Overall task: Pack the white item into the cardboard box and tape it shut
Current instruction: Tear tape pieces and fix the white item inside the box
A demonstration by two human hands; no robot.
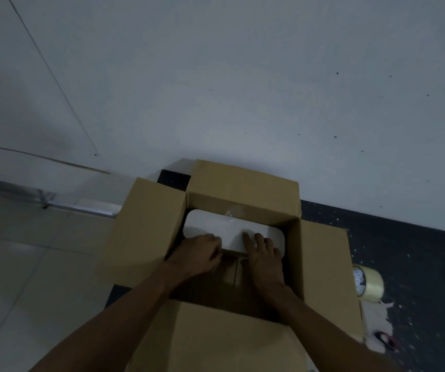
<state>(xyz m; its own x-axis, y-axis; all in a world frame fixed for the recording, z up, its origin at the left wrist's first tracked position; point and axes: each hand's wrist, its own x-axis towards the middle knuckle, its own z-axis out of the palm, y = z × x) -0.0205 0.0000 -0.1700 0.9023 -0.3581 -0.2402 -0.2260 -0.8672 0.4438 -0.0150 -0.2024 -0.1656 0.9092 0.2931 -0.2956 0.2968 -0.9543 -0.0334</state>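
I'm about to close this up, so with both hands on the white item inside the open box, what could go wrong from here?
The white item sits toward the far wall of the cardboard box, with bare floor beside it, so it may slide once the box moves. The left hand and right hand are deep inside, and the four flaps stand open. The tape roll lies outside by the right flap, easy to knock away.

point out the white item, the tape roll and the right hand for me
white item [224, 224]: head view, on its bare top face, inside the box.
tape roll [371, 284]: head view, on its clear outer band, right of the box.
right hand [263, 255]: head view, on the back of the hand.
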